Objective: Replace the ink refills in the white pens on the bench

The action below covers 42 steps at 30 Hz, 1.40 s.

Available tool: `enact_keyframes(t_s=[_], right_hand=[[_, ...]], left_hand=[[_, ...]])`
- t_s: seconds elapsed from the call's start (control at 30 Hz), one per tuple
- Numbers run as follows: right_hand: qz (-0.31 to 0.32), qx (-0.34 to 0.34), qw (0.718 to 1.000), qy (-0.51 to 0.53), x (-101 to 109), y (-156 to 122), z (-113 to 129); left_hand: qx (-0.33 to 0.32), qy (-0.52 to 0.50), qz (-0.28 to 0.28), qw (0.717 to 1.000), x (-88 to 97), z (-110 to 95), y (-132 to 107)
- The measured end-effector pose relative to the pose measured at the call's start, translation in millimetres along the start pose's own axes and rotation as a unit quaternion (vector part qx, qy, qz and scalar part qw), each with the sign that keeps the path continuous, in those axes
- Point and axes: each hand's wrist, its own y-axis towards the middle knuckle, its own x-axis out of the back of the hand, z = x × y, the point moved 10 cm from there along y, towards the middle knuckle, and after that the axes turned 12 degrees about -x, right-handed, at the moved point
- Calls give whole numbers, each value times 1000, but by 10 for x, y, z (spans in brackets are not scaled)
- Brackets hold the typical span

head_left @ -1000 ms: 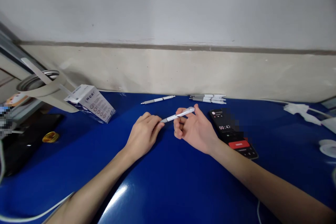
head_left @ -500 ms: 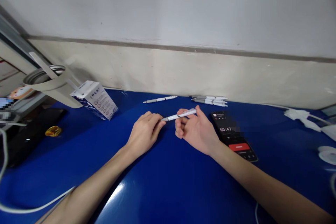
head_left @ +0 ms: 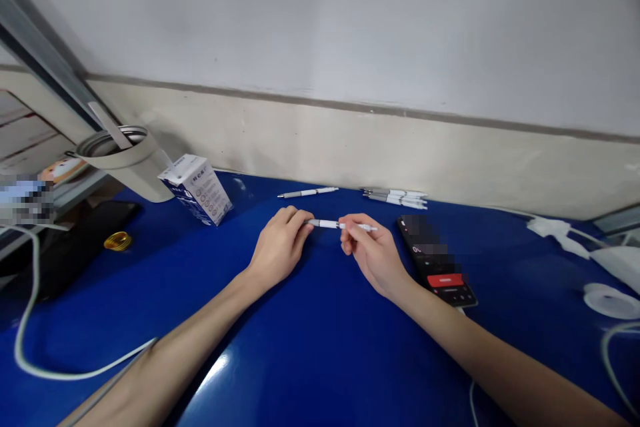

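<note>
White pen (head_left: 325, 223): right hand (head_left: 374, 259) hides mid-barrel, left hand (head_left: 279, 247) touches tip.

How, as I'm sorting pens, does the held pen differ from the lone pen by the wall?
The held pen is pinched in the right hand, its grey end at the left hand; the lone pen lies untouched on the blue table. The held pen looks larger. Both are white with grey ends.

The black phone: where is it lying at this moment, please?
In the head view, the black phone lies on the blue table, just right of the person's right hand, with a bundle of pens beyond it near the wall.
</note>
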Motion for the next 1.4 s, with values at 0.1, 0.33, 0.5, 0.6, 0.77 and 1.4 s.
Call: enact_keyframes(t_s=[0.1, 0.33, 0.5, 0.6, 0.77, 1.4], right_hand=[[-57, 28, 995, -71, 95, -15, 41], [-114, 124, 936, -309, 1, -131, 226], [-82, 162, 897, -403, -198, -179, 242], [-68, 163, 893, -414, -238, -176, 231], [-68, 157, 890, -423, -237, -163, 218], [-78, 164, 887, -424, -238, -203, 258]], left_hand=[[3, 0, -13, 1000, 32, 7, -4], [6, -11, -27, 1000, 75, 10, -17], [-9, -16, -17, 1000, 53, -19, -16], [-8, -18, -12, 1000, 39, -21, -21], [-11, -24, -13, 1000, 49, -41, -19], [-10, -15, 2, 1000, 21, -68, -10]])
